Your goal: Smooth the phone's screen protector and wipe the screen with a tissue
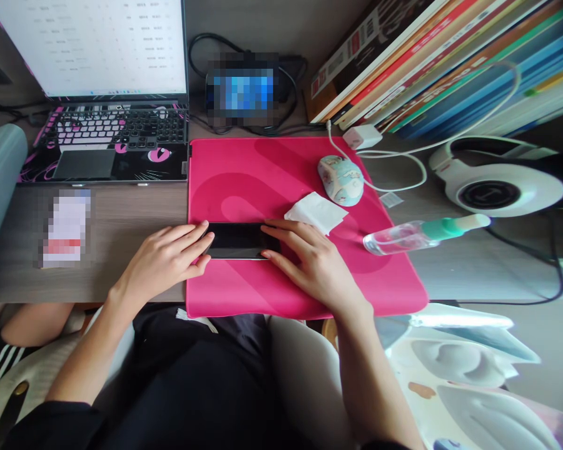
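Head view: phone [237, 241] is on or just over the pink mat [248, 290], can't tell which. L hand [171, 253] & R hand [312, 253] pinch its 2 ends b/w fingers + thumb, prob. to keep it still. L fingers close together, R fingers a bit spread. Phone's black, thin, shiny, w/ dark screen.

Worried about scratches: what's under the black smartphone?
Pink desk mat shows along both long edges of the smartphone, whose ends the left hand and right hand hold. Directly beneath is covered, so anything between them can't be seen.
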`<state>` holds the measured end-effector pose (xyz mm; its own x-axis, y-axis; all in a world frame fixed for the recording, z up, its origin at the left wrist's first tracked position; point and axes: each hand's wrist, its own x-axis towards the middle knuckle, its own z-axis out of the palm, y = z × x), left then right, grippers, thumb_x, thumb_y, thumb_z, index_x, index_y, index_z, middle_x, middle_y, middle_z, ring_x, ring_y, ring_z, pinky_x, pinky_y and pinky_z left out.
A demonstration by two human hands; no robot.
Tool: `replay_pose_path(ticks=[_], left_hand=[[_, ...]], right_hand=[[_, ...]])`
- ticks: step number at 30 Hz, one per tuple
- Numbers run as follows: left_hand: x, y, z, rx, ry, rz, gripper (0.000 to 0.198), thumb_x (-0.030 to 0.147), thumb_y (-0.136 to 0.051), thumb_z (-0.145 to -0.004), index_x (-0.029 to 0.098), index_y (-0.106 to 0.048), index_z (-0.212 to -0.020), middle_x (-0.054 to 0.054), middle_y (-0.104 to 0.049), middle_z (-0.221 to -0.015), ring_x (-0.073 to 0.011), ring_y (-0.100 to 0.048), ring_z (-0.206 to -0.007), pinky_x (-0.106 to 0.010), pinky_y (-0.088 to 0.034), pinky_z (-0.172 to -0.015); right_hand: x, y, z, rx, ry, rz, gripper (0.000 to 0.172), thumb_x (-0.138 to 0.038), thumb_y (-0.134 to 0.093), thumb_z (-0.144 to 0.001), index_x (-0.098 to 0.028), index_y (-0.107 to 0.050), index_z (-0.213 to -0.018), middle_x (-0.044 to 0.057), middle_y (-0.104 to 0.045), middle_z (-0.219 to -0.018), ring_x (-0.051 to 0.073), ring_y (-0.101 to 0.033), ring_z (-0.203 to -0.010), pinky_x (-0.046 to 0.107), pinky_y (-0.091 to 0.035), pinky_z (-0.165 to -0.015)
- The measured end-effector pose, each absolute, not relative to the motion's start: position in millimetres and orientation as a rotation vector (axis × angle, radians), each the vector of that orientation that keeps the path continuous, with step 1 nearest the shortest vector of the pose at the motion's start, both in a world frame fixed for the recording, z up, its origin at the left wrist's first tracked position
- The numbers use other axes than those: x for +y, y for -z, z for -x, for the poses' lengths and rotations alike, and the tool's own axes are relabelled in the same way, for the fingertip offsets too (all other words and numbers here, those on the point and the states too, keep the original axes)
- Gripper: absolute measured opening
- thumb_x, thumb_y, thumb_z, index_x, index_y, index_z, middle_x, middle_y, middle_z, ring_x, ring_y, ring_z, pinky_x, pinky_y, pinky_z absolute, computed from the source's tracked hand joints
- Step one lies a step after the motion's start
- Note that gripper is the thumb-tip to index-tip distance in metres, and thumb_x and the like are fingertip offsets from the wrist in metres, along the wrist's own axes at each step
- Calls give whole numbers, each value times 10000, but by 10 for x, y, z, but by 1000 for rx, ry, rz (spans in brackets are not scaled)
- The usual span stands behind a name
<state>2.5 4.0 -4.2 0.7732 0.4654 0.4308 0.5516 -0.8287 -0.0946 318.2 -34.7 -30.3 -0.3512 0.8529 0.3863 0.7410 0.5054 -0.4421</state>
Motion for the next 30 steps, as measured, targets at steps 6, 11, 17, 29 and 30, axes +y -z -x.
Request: replay_pose_path(ticks=[6,11,17,29,30], left_hand=[[42,46,-16,-846,650,2821,331,191,-633,-1035,166,-754,-1342,-107,-764,-1384,-255,-779,-1170,-410,-647,-1008],[53,69,-9,-866,678,2815,303,195,-616,-1048,166,-759,-1314,-97,-766,-1380,-243,-784,-1171,-403,-653,-1013],[56,66,-16,-861,694,2817,298,193,-610,-1053,144,-752,-1311,-98,-769,-1376,-245,-786,-1165,-406,-654,-1006],[51,65,0,-978,642,2910,379,398,-676,-1067,153,-720,-1353,-140,-727,-1431,-286,-732,-1238,-450,-601,-1090],[53,61,-4,-1003,630,2927,388,406,-681,-1062,157,-711,-1358,-147,-720,-1428,-291,-725,-1240,-458,-598,-1089]], right_hand=[[-355,293,-3192,-2163,-306,1319,436,-508,-601,-1073,-290,-631,-1449,129,-713,-1423,335,-692,-1305,539,-560,-1116],[-356,286,-3191,-2153,-332,1325,520,-541,-636,-1048,-300,-584,-1506,137,-687,-1469,346,-667,-1353,554,-557,-1130],[-352,309,-3194,-2139,-324,1334,560,-557,-649,-1034,-290,-568,-1520,140,-713,-1419,351,-692,-1305,549,-568,-1112],[-365,308,-3203,-2112,-328,1327,642,-551,-687,-1011,-285,-509,-1567,157,-692,-1391,356,-683,-1292,538,-587,-1089],[-365,307,-3202,-2112,-330,1325,645,-549,-688,-1012,-285,-503,-1571,158,-688,-1393,357,-680,-1298,540,-587,-1088]])
